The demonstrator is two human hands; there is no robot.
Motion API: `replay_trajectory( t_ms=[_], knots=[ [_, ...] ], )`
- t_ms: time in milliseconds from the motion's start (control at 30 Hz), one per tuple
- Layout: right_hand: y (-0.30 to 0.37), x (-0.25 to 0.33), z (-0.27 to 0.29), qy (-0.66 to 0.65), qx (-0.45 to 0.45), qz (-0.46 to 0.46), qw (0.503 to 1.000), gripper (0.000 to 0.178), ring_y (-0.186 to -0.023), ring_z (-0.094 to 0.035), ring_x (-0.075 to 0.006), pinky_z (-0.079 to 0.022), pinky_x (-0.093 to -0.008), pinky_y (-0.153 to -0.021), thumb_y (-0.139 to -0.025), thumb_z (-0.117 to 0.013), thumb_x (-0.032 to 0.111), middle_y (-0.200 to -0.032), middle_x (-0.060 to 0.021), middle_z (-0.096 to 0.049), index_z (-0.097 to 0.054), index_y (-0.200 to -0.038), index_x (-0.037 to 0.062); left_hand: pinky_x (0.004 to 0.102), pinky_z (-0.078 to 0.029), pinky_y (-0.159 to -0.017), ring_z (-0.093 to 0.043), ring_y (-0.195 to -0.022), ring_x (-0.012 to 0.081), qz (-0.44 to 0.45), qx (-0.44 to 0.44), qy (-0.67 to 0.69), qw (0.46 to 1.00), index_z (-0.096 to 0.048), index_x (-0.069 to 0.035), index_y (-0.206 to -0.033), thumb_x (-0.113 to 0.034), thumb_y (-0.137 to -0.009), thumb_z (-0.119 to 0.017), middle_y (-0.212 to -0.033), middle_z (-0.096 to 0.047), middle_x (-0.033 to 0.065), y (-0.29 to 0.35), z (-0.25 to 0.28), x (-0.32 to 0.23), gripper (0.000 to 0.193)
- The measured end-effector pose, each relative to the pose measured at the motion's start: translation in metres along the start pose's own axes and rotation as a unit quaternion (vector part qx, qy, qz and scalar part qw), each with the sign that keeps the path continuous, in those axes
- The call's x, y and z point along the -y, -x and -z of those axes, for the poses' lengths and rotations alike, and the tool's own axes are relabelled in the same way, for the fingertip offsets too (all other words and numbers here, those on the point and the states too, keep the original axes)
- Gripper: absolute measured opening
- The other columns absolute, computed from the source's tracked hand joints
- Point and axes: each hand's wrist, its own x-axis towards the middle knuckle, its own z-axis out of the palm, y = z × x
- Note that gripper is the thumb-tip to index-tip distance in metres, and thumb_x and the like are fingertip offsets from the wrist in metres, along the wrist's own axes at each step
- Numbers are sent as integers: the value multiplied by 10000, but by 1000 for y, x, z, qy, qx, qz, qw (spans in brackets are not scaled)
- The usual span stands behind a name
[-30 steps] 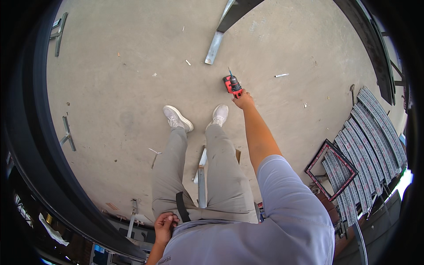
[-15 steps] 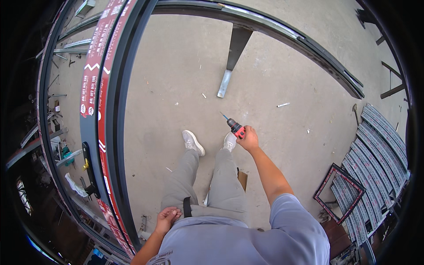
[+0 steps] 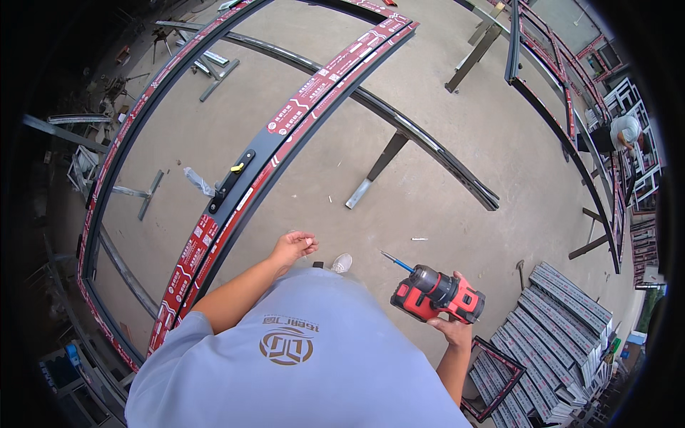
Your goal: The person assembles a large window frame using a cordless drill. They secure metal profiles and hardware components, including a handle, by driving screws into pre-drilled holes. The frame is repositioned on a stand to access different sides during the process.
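Note:
My right hand [image 3: 452, 331] is wrapped round a red and black cordless drill [image 3: 425, 292], raised at my right side. Its long bit [image 3: 397, 262], partly blue, points up and to the left. In front of my chest, my left hand [image 3: 294, 247] has its fingers pinched together; whatever is between them is too small to make out. Left of that hand stands a large dark grey frame [image 3: 265, 148] partly covered with red printed film. A black handle fitting [image 3: 232, 182] with a yellow piece sits on its bar.
A dark rail [image 3: 428, 146] with a leg [image 3: 387, 157] supports the frame. More frames [image 3: 564, 125] stand at the right, where another person [image 3: 625, 133] is bent over. Stacked wrapped profiles [image 3: 539, 328], a small red-edged frame [image 3: 499, 392] and a hammer [image 3: 521, 272] lie lower right.
The view has swung, bringing the handle side of the frame nearer the middle. My right hand has drawn the drill up and closer. My left hand has risen from my hip to chest front.

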Motion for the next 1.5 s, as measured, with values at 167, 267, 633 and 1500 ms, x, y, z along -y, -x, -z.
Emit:
replay_trajectory(
  t_ms=[167,267,633,1500],
  knots=[
    [-23,0,-2,113,94,-50,988,284,-857,-647,-139,-550,-340,-803,-745,-852,-1,-921,-5,-695,-682,-963,62,264,-578,-865,-703,-978,176,-15,35,29,999,-653,-7,-1189,-103,-981,-673,-1077,-717,112,19,-31,-42,230],
    [-30,-13,-35,156,86,-56,983,263,-856,-656,-136,-548,-331,-808,-750,-839,10,-931,-24,-699,-691,-966,39,255,-573,-850,-698,-953,162,-37,36,88,995,-659,-28,-1144,-125,-975,-691,-1049,-716,91,39,-38,-56,198],
    [-55,-5,-123,206,212,8,955,236,-829,-664,-186,-532,-331,-775,-781,-833,29,-904,-68,-710,-711,-983,26,228,-556,-845,-673,-951,104,-119,30,287,950,-658,-77,-1058,-190,-971,-712,-1024,-706,38,108,-37,-64,152],
    [-45,-30,-156,191,247,6,950,164,-828,-671,-203,-538,-338,-764,-818,-764,19,-891,-89,-705,-698,-968,6,270,-543,-871,-660,-965,150,-83,45,219,971,-663,-21,-1093,-200,-968,-717,-1042,-694,75,134,16,-31,225]
  ],
)
